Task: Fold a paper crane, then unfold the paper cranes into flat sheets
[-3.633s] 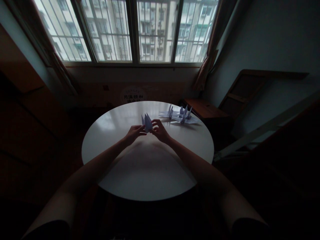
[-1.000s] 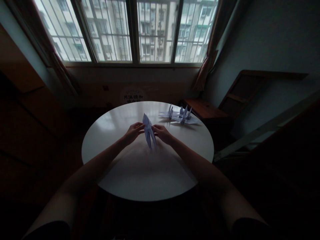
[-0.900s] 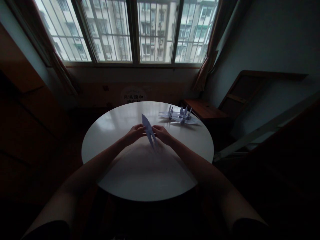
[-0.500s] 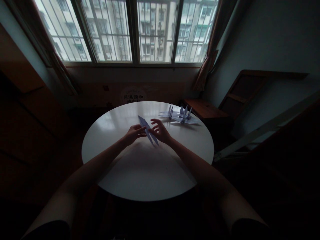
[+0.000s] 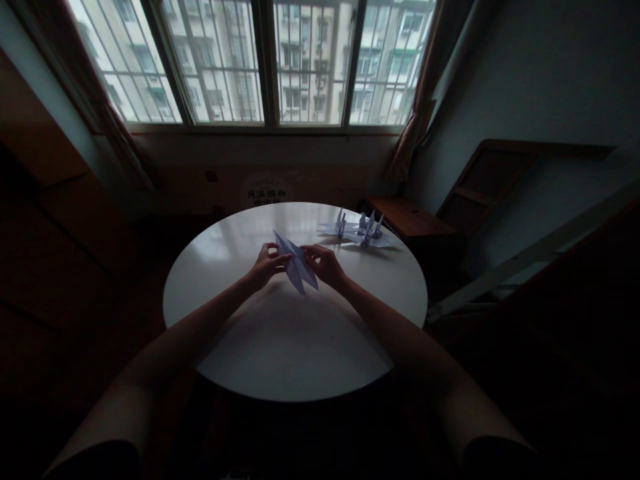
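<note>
A pale, partly folded origami paper (image 5: 299,265) is held above the middle of the white round table (image 5: 295,353). It has one point toward the far left and two separate points toward me. My left hand (image 5: 267,266) pinches its left edge, with the thumb on the near face. On the opposite edge my right hand (image 5: 324,263) is closed, its fingertips at the paper's upper right side. The fingers behind the sheet are partly hidden.
Several folded paper cranes (image 5: 367,233) stand together at the table's far right. Behind the table is a barred window (image 5: 270,67) with curtains. A low wooden cabinet (image 5: 410,219) stands at the back right, beyond the table's edge.
The paper has turned and opened, so more of its broad faces show. My right hand's fingers, spread before, have closed on its right edge.
</note>
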Motion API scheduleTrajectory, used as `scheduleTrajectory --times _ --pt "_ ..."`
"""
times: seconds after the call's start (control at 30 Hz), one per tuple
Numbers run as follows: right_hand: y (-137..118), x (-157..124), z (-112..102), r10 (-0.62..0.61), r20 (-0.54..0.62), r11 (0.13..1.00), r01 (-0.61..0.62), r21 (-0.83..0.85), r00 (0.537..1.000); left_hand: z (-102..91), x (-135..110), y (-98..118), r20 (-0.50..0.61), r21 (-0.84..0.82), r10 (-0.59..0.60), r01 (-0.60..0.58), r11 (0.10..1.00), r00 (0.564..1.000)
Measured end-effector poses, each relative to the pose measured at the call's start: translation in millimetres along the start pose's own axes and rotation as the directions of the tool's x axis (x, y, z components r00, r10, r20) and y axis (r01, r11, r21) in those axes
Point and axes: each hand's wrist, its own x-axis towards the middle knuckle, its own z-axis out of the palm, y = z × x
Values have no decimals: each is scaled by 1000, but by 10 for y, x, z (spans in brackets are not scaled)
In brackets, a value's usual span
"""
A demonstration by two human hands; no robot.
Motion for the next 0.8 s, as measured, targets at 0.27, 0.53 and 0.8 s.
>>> scheduleTrajectory --times 0.27,0.53,0.8 --pt "-10 -4 38 95 -26 995 -94 40 995 11 20 10 -4 -87 -57 57 995 998" --pt "-51 -13 9 60 -3 998 -60 -16 998 14 12 19 101 -138 -40 54 989 994" --pt "-26 8 13 167 -76 986 -168 -4 983 -18 40 7 162 -217 -20 55 975 987"
